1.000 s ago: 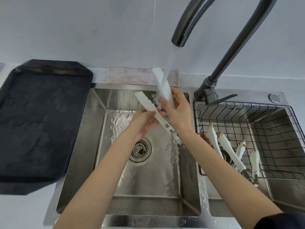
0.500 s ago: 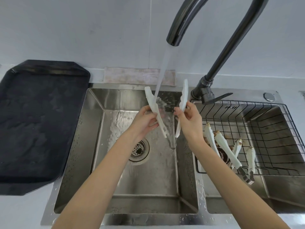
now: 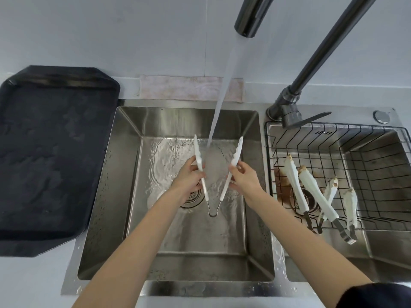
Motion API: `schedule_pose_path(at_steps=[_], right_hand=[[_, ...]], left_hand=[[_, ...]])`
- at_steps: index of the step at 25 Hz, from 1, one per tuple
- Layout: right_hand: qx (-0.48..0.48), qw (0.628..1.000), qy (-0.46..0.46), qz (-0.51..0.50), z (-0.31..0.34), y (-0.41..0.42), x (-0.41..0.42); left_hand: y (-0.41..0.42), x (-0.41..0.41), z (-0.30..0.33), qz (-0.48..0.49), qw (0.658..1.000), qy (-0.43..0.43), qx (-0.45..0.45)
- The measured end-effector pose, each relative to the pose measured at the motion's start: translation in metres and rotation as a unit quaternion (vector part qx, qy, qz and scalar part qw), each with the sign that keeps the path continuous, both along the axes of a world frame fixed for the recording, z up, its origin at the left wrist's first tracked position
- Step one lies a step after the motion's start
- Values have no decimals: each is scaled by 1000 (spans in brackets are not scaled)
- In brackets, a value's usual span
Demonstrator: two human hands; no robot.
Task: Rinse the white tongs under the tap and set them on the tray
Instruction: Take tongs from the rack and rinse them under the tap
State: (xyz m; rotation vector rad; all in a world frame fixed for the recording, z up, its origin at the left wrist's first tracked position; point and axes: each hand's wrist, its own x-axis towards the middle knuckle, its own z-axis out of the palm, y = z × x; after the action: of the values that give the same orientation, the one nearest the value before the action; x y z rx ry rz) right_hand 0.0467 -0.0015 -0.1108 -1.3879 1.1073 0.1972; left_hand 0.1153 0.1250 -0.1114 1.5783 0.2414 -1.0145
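Presently we hold the white tongs (image 3: pixel 203 178) spread in a V under the tap (image 3: pixel 249 16) stream, left hand (image 3: pixel 189 176) pinching one arm, right hand (image 3: pixel 244 178) the other. We judge them light, springy, wet-slick; grip mid-arm. Tray (image 3: pixel 55 152) lies left of both hands.

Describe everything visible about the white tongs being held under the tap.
The white tongs are spread wide in a V over the left sink basin, tips pointing up and away, the bare metal spring loop at the near end. Both arms look like white plastic with scalloped edges near the tips, on thin metal stems. The left hand pinches the left arm and the right hand the right arm, each about midway. The water stream falls between the arms, splashing there. No brown residue shows on them.
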Motion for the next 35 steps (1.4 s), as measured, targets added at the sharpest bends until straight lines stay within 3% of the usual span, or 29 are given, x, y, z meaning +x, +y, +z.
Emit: schedule_pose_path(at_steps=[6, 13, 25, 29, 35], right_hand=[[75, 995, 59, 3, -33, 11, -8], [134, 985, 106, 10, -44, 14, -19], [56, 985, 129, 100, -43, 20, -24], [25, 985, 98, 139, -27, 19, -25], [-46, 974, 65, 211, 8, 17, -31]], left_hand=[[3, -11, -34, 29, 996, 23, 83], [6, -25, -61, -38, 993, 38, 105], [12, -35, -60, -98, 986, 48, 125], [15, -30, -41, -145, 980, 34, 134], [15, -27, 9, -259, 947, -70, 174]])
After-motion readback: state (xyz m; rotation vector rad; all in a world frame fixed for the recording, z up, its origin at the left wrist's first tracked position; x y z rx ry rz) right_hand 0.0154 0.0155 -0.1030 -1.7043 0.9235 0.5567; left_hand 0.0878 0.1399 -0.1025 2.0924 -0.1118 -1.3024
